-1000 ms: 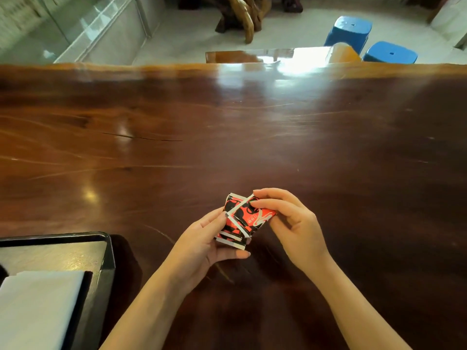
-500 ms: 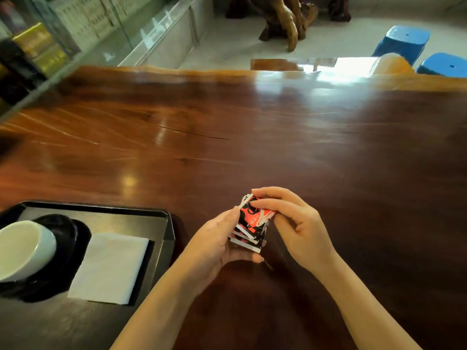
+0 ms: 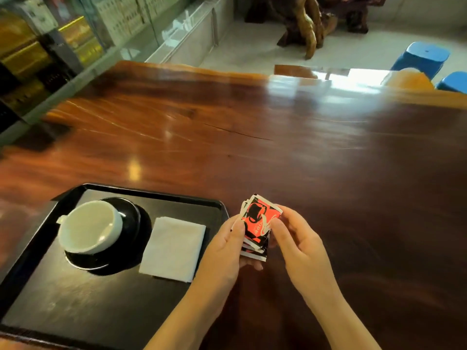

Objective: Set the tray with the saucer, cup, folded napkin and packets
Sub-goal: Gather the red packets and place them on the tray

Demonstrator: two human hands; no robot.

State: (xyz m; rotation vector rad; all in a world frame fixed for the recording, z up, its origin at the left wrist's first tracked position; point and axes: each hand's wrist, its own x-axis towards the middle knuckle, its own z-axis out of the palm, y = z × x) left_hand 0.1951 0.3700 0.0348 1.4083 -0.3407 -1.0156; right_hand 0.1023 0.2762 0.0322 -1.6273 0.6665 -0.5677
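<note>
**Packet step in hand.** Both hands hold a small stack of red-and-black packets (image 3: pixel 257 223) above the table (image 3: pixel 303 147), just beyond the tray (image 3: pixel 151 192) at its 3 o'clock. Left hand (image 3: pixel 227 251): fingers curled round the stack's left edge, thumb on top. Right hand (image 3: pixel 298 246): fingers pinching the right edge. The cup (image 3: pixel 88 226) sits on the saucer (image 3: pixel 131 218), with the folded napkin (image 3: pixel 174 248) at the saucer's 3 o'clock. The likely next move carries the stack toward 9 o'clock onto bare tray floor.
</note>
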